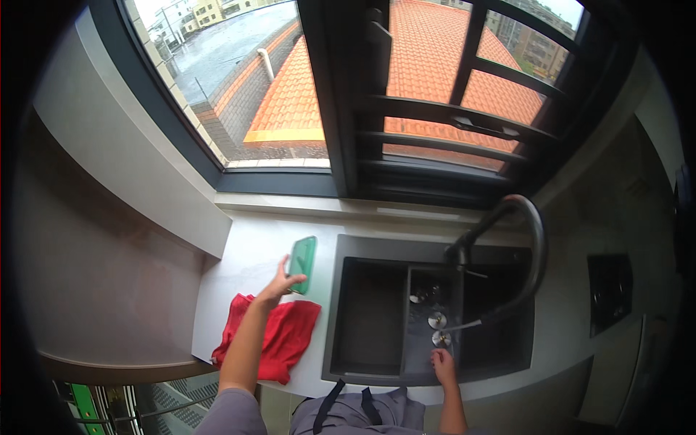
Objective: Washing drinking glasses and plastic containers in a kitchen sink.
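Observation:
A green translucent tray or shallow container (303,265) is gripped at its lower left by my left hand (281,283), tilted over the white countertop. Under my left forearm a red cloth (288,337) lies spread on the counter. My right hand (444,365) is at the front edge of the dark sink (335,326), fingers curled, close to a round metal drain part (441,339). Whether it holds anything cannot be told. Another round metal piece (436,320) lies just behind that one, in the sink's middle section.
A dark curved faucet (535,234) arches over the sink's right side. Behind the counter stand dark-framed windows (342,179). A pale cabinet (147,163) borders the left, above a wire rack (163,410) at lower left.

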`<state>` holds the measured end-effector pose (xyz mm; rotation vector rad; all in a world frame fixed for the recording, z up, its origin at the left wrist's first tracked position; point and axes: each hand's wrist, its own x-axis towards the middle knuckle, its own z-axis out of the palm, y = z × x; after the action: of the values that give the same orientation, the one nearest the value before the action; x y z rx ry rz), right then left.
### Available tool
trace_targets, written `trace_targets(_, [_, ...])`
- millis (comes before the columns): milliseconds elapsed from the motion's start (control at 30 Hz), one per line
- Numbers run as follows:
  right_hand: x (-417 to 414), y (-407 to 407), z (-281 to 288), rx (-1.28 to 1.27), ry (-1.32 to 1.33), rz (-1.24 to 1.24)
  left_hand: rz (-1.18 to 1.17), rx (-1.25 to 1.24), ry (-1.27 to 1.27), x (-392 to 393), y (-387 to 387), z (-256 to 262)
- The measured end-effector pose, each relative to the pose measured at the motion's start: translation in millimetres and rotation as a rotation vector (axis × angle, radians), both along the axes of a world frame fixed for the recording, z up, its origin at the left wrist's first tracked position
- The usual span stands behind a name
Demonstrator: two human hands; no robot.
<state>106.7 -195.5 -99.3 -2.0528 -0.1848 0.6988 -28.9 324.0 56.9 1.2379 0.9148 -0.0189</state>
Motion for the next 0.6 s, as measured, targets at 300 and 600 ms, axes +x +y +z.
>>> trace_targets(300, [53.5, 11.5, 98.1, 0.785, 0.664, -0.372, -0.381, 0.761, -0.155, 90.6, -273.6, -38.9])
trace_targets(600, [75.1, -8.3, 91.7, 1.004, 0.67, -0.237, -0.504, 1.088, -0.049, 130.7, -392.1, -13.2])
